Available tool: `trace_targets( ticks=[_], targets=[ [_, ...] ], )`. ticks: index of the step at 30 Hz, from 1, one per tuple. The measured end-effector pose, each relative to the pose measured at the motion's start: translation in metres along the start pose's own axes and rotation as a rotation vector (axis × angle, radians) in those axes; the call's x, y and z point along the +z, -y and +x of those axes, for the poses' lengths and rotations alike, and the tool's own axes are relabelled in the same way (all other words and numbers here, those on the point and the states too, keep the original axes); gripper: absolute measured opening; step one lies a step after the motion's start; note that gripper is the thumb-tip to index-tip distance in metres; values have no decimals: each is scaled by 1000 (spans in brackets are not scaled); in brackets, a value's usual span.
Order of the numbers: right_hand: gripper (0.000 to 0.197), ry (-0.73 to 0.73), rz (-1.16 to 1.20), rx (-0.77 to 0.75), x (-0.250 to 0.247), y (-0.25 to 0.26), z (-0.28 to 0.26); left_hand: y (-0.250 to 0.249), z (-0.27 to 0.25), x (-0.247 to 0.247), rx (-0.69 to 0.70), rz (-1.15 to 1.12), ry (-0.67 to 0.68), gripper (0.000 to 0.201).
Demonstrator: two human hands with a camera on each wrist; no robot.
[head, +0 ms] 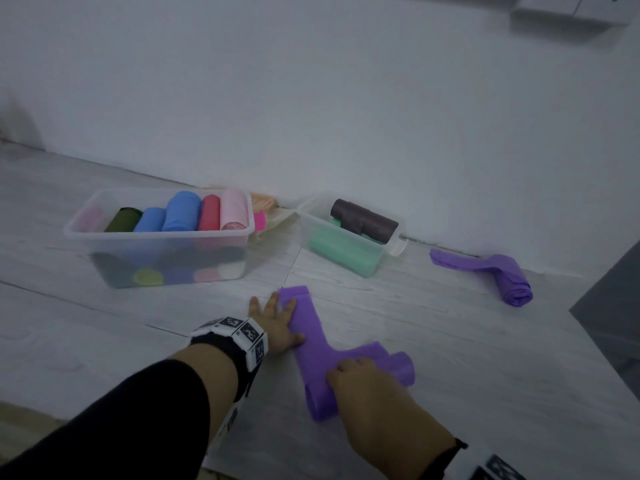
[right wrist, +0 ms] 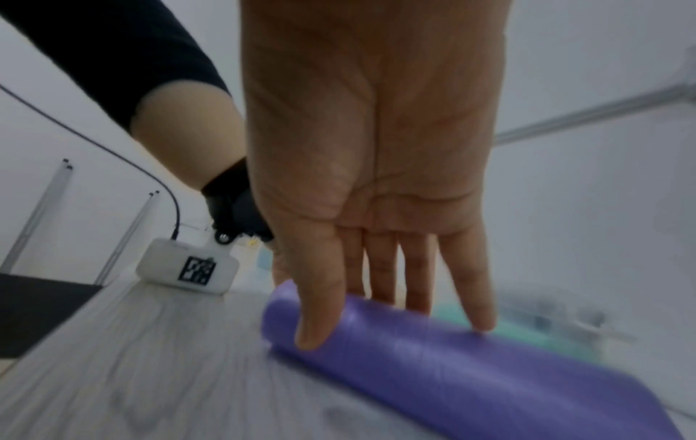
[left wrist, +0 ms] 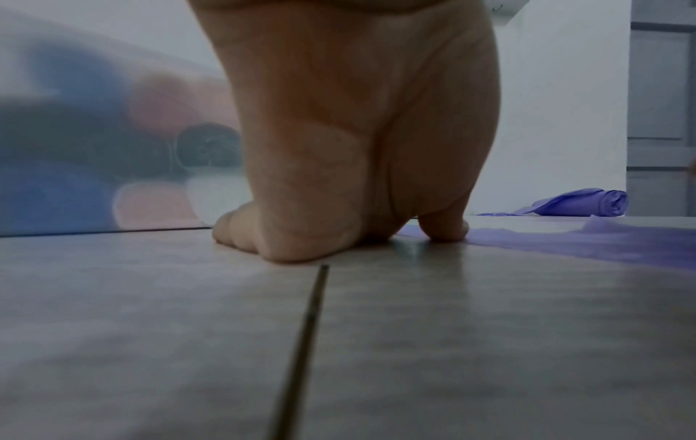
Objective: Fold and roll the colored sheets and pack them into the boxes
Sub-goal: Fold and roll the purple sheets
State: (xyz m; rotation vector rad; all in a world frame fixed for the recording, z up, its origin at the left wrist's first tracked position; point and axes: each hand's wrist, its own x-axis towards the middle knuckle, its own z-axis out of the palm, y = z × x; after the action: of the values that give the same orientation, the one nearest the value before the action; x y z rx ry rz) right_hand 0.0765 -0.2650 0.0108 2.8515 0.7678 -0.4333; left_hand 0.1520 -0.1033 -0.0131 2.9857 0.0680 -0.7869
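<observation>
Two hands are pressing a purple sheet (head: 313, 344) lying on the floor (head: 450, 341), just in front of the big box (head: 157, 237). Left hand (head: 277, 323) is resting flat, fingers spread, on the sheet's far end. Right hand (head: 367, 386) is lying open, fingers straight, on the rolled near end. Small box (head: 349, 233) is sitting right of the big box; another purple roll (head: 509, 278) is lying further right.

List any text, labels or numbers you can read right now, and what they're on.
No readable words or numbers in any view.
Left wrist band: black-and-white square marker codes only, no letters.
Right wrist band: the same kind of marker, partly cut off.
Both boxes and the rolled sheets show no labels.
</observation>
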Motion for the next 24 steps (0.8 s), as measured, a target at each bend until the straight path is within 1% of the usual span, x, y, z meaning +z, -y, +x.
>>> trace_targets(
  ticks=[2,4,6,8,10,13,15,18,19,22,24],
  targets=[
    [35,-62,3,57,0,4,1,-1,0,-2,12,-24,2,65],
    [35,-56,-41,95,-2,6,4,1,1,-5,51,-42,18,56],
    [36,-44,-87,78,-1,7,7,3,3,-7,70,-56,39,53],
    [37,-45,-76,72,1,4,7,5,6,-6,54,-69,37,57],
    [37,-42,-39,82,1,-2,5,5,10,-2,35,-88,38,68],
    [34,2,-17,80,-7,-8,4,8,15,-1,30,-150,61,81],
    [34,26,-41,69,-11,-6,6,9,16,-1,29,-164,68,83],
    [35,0,-61,54,-17,-4,10,9,17,0,23,-172,77,84],
    [36,-11,-37,61,-17,-5,12,8,17,-1,20,-167,75,82],
    [36,-29,68,95,-17,-6,16,7,17,-2,16,-125,56,67],
    [36,-6,11,57,-15,-5,16,6,18,-2,19,-110,54,63]
  ],
)
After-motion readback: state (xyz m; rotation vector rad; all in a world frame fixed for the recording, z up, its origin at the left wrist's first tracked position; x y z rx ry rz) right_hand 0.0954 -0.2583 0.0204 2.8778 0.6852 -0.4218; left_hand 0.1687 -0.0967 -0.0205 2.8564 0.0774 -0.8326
